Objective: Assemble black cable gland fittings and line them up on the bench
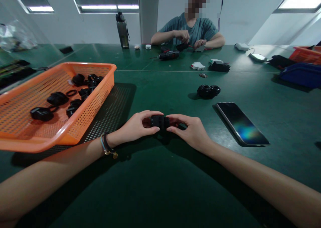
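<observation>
Between my two hands is a black cylindrical fitting (160, 121), lying sideways just over the green table. My left hand (140, 123) grips its wider left end between thumb and fingers. The narrower right end is pinched by the thumb and fingers of my right hand (192, 129). Fingertips cover part of both ends. To the left, an orange perforated basket (96, 104) holds several black fittings (57, 98) and a thin black ring (71, 93). Beyond my right hand, black ring-shaped parts (208, 91) sit together on the table.
A phone (242, 123) lies to the right of my right hand. Across the table a person (190, 32) handles small parts beside a power drill (169, 55). A bottle (122, 31) stands at the back. White and black blocks (219, 66) and a blue bin (302, 74) are farther right.
</observation>
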### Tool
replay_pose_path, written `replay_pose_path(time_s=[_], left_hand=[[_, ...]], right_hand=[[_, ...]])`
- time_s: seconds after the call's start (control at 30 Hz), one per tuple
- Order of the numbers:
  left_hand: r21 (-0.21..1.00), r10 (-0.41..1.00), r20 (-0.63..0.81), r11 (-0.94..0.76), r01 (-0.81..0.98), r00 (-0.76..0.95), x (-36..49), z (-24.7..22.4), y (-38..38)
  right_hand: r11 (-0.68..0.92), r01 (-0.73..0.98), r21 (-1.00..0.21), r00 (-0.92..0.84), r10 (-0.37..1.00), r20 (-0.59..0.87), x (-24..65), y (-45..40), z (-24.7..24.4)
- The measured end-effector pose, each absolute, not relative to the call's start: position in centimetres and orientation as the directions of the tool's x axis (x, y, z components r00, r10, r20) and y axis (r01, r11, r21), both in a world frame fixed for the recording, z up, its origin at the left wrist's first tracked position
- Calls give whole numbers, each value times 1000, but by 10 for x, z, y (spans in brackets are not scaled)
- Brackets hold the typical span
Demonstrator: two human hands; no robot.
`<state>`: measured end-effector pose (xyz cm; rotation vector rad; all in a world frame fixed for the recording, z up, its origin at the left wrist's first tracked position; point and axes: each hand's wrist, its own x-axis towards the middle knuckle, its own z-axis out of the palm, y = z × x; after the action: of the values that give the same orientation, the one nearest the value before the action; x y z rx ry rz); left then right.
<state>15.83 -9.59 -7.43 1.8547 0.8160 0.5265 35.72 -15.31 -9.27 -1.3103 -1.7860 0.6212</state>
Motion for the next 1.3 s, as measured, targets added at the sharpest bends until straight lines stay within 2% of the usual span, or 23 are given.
replay_pose_path(time_s=[0.47, 0.8, 1.0, 1.3], left_hand=[[924, 736, 2, -260, 280, 677, 159, -76, -95], [935, 731, -9, -235, 264, 683, 160, -75, -95], [933, 730, 2, -247, 261, 683, 158, -77, -95], [926, 732, 8, -263, 271, 681, 159, -77, -95]], right_hand=[[340, 544, -767, -137, 938, 318, 357, -153, -93], [409, 592, -694, -168, 906, 390, 358, -155, -90], [365, 575, -732, -125, 924, 362, 358, -155, -93], [374, 580, -724, -129, 919, 372, 358, -154, -93]])
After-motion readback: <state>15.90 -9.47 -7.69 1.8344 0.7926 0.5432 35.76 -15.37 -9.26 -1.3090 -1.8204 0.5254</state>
